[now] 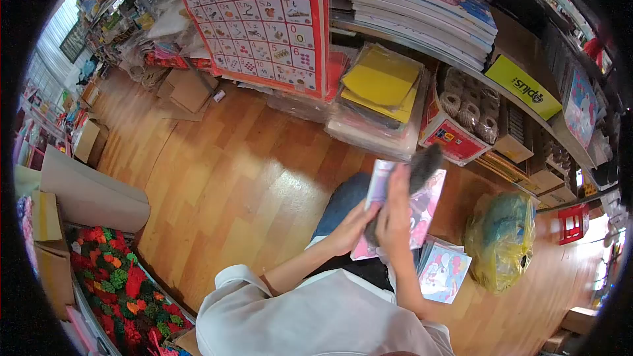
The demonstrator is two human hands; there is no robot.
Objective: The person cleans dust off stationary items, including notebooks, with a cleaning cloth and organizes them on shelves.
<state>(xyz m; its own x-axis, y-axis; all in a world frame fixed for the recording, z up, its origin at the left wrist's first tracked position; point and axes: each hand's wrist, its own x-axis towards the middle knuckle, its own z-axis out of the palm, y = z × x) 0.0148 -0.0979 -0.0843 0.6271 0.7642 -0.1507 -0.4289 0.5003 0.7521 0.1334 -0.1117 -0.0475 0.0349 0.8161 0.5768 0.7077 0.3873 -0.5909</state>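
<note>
A pink and white notebook [427, 206] with a cartoon cover lies tilted over my lap. My left hand [356, 225] grips it by its left edge, thumb on the cover. Across the cover, my right hand [395, 214] presses a dark grey cloth [426, 167], its fingers stretched and close together. The cloth is blurred and sticks out on both sides of that hand. Beside my right forearm is a small pile of notebooks [446, 275], the top one light blue with a white cartoon figure.
A yellow plastic bag [501, 244] stands on the wooden floor [217, 191] at right. Ahead are stacked books [415, 6], yellow packets [382, 79], a red-and-white carton [455, 135] and an alphabet chart [260, 23]. Red and green decorations [122, 283] fill a container at lower left.
</note>
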